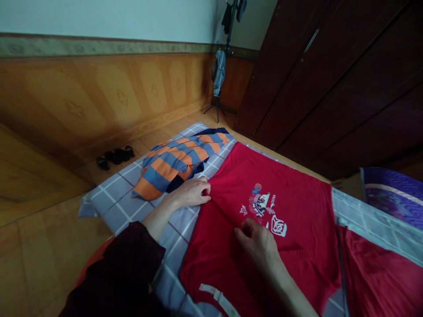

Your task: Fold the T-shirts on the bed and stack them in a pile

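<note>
A red T-shirt [297, 198] lies spread out on a grey checked sheet [114, 196], its printed front facing up and its neckline near the bottom of the view. My left hand [193, 192] is closed, pinching the shirt's left edge. Over the middle of the shirt, beside the print, my right hand [259, 244] has thumb and forefinger brought together on the fabric. A crease runs through the cloth between the two hands. Just beyond my left hand sits a crumpled orange and blue checked garment [180, 163].
Another red cloth [380, 268] lies at the right. A purple patterned item [393, 198] is behind it. Black shoes [115, 156] stand on the floor at the left. A coat stand [228, 39] with clothes is in the far corner, beside a dark wardrobe [317, 88].
</note>
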Motion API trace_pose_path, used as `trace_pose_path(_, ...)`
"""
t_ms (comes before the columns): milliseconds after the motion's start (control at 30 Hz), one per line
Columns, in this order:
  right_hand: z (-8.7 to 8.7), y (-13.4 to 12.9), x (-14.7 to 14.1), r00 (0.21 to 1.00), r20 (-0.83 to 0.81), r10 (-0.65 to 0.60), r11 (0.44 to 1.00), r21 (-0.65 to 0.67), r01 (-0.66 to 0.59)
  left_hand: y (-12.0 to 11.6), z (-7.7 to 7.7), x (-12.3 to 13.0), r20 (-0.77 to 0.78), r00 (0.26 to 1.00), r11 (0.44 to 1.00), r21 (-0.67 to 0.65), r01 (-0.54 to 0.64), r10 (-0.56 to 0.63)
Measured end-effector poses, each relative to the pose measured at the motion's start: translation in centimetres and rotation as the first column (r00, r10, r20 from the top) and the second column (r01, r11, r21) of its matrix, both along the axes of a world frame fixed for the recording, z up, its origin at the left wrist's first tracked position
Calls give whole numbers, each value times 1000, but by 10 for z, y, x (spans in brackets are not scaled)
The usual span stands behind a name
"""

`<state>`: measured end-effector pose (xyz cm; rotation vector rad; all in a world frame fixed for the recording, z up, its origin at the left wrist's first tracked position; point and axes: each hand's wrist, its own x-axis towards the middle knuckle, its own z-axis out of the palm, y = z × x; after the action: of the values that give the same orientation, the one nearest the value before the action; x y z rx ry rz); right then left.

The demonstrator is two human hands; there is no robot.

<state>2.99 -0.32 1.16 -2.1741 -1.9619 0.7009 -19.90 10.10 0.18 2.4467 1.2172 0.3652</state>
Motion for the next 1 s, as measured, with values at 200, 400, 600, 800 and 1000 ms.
trace_pose_path(200, -9, -1, 3, 996, -89, 6, 999, -48, -10, 0, -1, 1, 15, 1000, 1000, 8, 8, -8)
trace_pose_path(400, -7, -1, 3, 995, -97, 19, 999, -29, -21, 1, -2, 2, 20, 1000, 1000, -1, 19, -19)
trace_pose_path(600, -7, 6, 1, 996, -86, 11, 999, -49, -15, 2, -4, 2, 23, 999, 1000, -6, 28, -27)
trace_pose_path(800, -16, 13, 12, 995, -95, 29, 1000, -2, -29, -1, -2, 4, 19, 1000, 1000, 7, -8, 8)
trace_pose_path(1000, -11, 11, 5, 999, -1, 49, 999, -9, -49, -2, -1, 5, 1, 1000, 1000, 10, 10, -10)
